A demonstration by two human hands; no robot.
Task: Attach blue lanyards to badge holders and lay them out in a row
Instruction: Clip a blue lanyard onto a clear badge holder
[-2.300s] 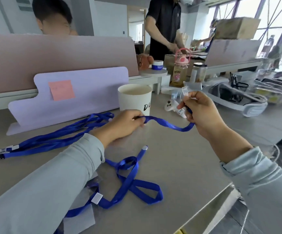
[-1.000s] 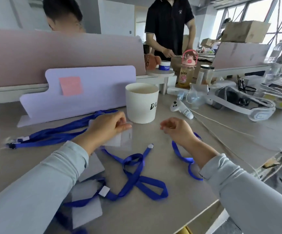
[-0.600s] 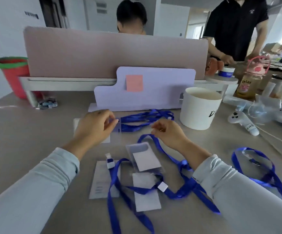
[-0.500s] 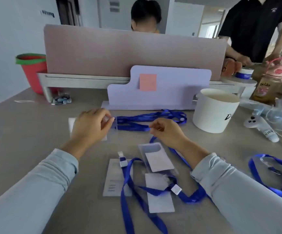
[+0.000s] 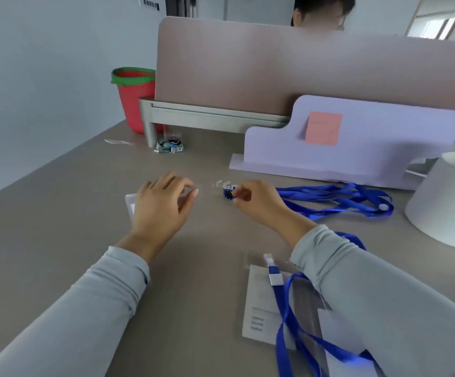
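The clear badge holder [image 5: 130, 204] lies flat on the grey desk [image 5: 71, 213], on the left part of it, and the left hand [image 5: 161, 208] covers most of it. The fingers of this hand are curled over the holder and the fingertips [image 5: 194, 191] seem to pinch its near-transparent top edge. Just beside, to the right, the right hand [image 5: 256, 204] holds the clip [image 5: 227, 192] of a blue lanyard [image 5: 329, 195] between thumb and forefinger, closed tight on it. The strap runs away to the right and ends in a loop near the white paper cup [image 5: 444, 208].

One second ago the left hand carried this holder in the air close to the cup, and the right hand was on another lanyard. Now the holder is down on the desk and the right hand has the clip end of the lanyard that lay before the purple card stand [image 5: 370, 148]. So both parts are brought together for joining. A small gap seems to remain between clip and holder; I cannot tell surely if the clip is already in the slot, so I judge the attaching as not yet finished.

Nearer to the person, at the lower right, a second badge holder [image 5: 259, 303] lies with a second lanyard [image 5: 282, 303] already on it. Further out are the pink sticky note [image 5: 323, 128] on the stand, the desk divider [image 5: 248, 63] and a red bucket [image 5: 135, 104].
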